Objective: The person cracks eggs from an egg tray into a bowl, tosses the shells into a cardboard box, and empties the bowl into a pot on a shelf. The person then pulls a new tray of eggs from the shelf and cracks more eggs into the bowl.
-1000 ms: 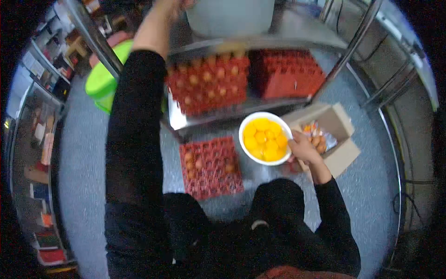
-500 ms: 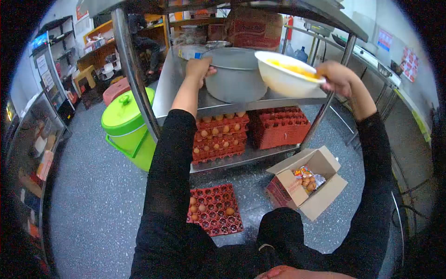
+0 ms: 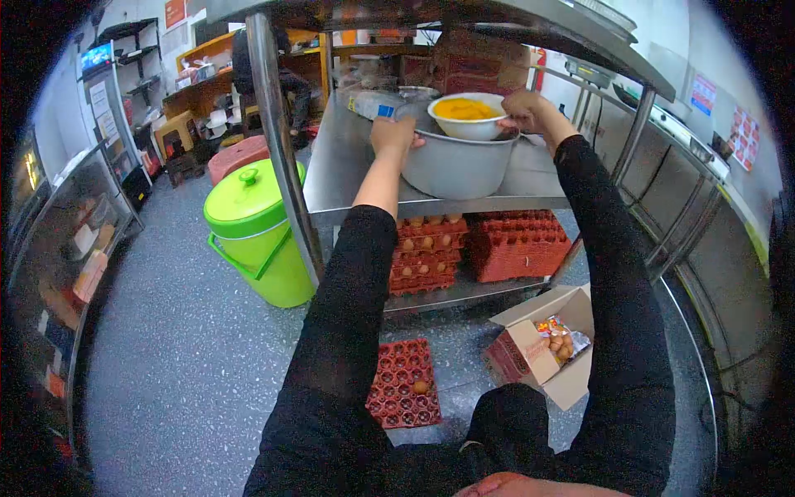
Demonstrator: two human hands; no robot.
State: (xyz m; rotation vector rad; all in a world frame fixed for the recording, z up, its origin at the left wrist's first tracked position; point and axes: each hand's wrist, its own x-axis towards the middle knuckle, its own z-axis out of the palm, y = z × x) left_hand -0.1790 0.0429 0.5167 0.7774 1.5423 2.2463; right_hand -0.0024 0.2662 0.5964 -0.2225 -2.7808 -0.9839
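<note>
A white bowl [image 3: 469, 130] with a yellow-orange, egg-like filling [image 3: 464, 108] sits over the mouth of a large grey metal pot [image 3: 458, 170]. My right hand [image 3: 527, 113] grips the bowl's right rim. The bowl looks nearly level; whether it rests on the pot or hangs just above it, I cannot tell. On the pot's left rim, my left hand [image 3: 396, 137] is closed with the fingers over the edge. The pot stands on a steel shelf [image 3: 338, 178] near its front edge.
Egg trays [image 3: 424, 255] and stacked red trays [image 3: 520, 246] fill the lower shelf. On the floor are a red tray [image 3: 403, 385] with an egg, an open carton [image 3: 538, 352] and a green lidded bucket [image 3: 258, 224]. A steel post [image 3: 286, 141] rises left of my arm.
My right hand has brought the bowl leftward from beside the pot to over its mouth, and the bowl is now more level. My left hand still holds the pot's rim. The view has shifted.
</note>
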